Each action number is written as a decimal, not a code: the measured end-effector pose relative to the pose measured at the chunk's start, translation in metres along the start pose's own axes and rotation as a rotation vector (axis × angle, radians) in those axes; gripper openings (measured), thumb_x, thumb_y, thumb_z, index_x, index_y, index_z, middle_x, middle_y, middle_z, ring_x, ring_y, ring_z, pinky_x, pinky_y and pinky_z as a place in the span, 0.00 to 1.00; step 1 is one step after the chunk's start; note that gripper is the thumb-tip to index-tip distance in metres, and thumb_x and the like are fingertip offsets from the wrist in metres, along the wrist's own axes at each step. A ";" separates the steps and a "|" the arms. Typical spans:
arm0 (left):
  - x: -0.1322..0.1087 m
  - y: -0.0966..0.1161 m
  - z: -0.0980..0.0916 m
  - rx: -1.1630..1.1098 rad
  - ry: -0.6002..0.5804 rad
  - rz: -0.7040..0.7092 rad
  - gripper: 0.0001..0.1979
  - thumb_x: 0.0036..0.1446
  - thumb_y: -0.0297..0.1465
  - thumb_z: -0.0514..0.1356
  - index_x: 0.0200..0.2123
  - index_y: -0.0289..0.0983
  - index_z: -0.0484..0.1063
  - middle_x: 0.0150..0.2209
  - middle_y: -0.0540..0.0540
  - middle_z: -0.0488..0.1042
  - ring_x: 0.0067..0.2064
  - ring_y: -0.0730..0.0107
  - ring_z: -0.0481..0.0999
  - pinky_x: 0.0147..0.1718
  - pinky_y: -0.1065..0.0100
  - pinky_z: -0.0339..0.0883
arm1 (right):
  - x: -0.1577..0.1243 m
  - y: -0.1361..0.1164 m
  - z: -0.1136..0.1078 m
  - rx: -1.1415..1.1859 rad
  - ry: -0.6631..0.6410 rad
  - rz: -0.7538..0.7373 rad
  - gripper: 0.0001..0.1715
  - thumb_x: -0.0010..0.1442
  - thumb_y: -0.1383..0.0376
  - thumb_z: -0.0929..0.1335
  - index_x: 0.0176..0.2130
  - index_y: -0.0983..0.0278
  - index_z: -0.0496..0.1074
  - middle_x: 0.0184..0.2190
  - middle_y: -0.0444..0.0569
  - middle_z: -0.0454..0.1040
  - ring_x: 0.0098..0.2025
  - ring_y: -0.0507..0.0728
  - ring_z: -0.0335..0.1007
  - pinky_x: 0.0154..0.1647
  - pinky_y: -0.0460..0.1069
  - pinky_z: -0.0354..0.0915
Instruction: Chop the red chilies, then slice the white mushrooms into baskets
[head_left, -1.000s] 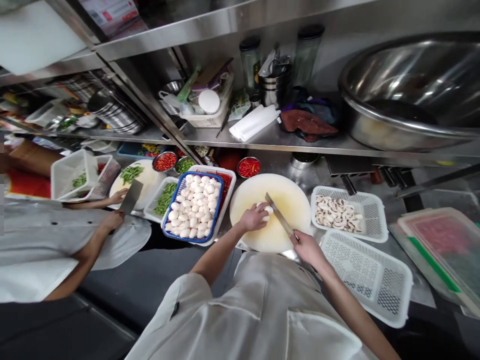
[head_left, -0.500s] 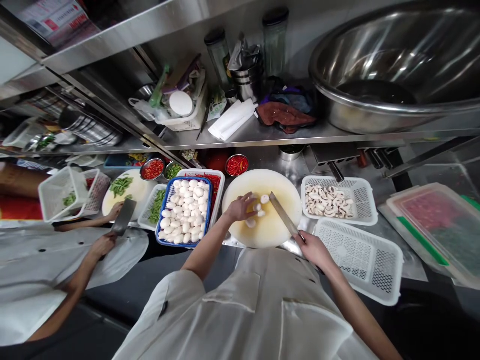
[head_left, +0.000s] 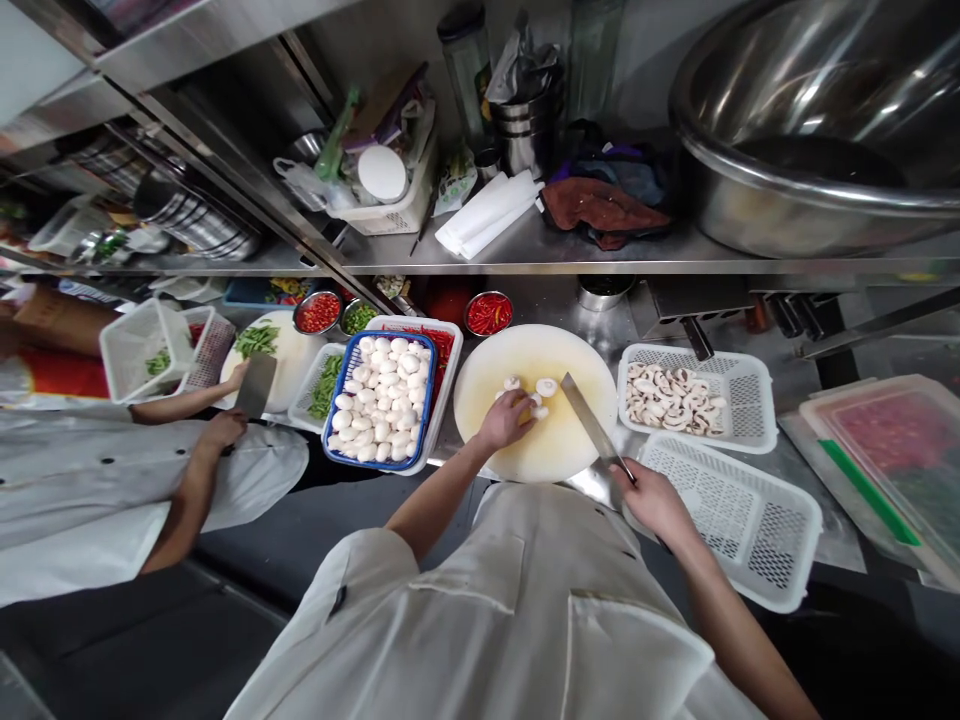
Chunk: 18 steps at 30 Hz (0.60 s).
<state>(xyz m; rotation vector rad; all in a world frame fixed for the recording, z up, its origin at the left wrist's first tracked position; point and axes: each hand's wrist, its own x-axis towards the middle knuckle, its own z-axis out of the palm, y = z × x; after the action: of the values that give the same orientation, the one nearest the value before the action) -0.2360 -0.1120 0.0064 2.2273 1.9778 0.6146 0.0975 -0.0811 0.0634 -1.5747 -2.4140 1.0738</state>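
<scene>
A round white cutting board (head_left: 480,365) lies in front of me, its middle stained yellow. My left hand (head_left: 507,420) is over it, fingers bent around a white mushroom (head_left: 537,408). Two more mushrooms are close by: one just beyond my fingers (head_left: 512,383), and another (head_left: 546,387) nearer the blade. In my right hand (head_left: 654,495) is the handle of a cleaver (head_left: 592,420), its blade slanting up and left over the board's right side. Left of the board, a blue basket (head_left: 429,400) is full of whole white mushrooms (head_left: 382,395).
Right of the board, a white basket (head_left: 746,400) holds sliced mushrooms (head_left: 671,400); a second white basket (head_left: 739,520) overlaps its near edge. A metal shelf (head_left: 555,266) crosses above the counter. A co-worker's hand (head_left: 223,428) holds a cleaver (head_left: 256,385) at my left.
My left hand has moved slightly nearer on the board, and its spread fingers have drawn in around a mushroom. The mushrooms are gathered closer together. The cleaver stays in my right hand. The view has shifted.
</scene>
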 end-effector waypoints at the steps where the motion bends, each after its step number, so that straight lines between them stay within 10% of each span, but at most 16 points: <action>1: 0.001 0.001 0.001 -0.002 -0.001 0.005 0.18 0.69 0.40 0.60 0.58 0.40 0.74 0.59 0.35 0.72 0.62 0.51 0.72 0.61 0.50 0.71 | -0.003 -0.002 -0.001 0.000 -0.004 0.002 0.27 0.70 0.51 0.57 0.46 0.60 0.79 0.42 0.55 0.85 0.45 0.66 0.80 0.44 0.52 0.67; 18: 0.003 0.012 0.003 -0.106 -0.027 0.092 0.16 0.71 0.40 0.57 0.54 0.38 0.75 0.56 0.35 0.73 0.62 0.53 0.70 0.64 0.49 0.65 | -0.019 -0.029 0.008 -0.191 -0.097 -0.053 0.22 0.75 0.57 0.58 0.49 0.61 0.78 0.39 0.54 0.84 0.41 0.62 0.80 0.38 0.49 0.59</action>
<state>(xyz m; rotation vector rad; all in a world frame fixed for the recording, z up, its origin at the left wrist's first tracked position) -0.2237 -0.1107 0.0086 2.2604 1.7945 0.6800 0.0806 -0.1080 0.0803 -1.5329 -2.6784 0.9578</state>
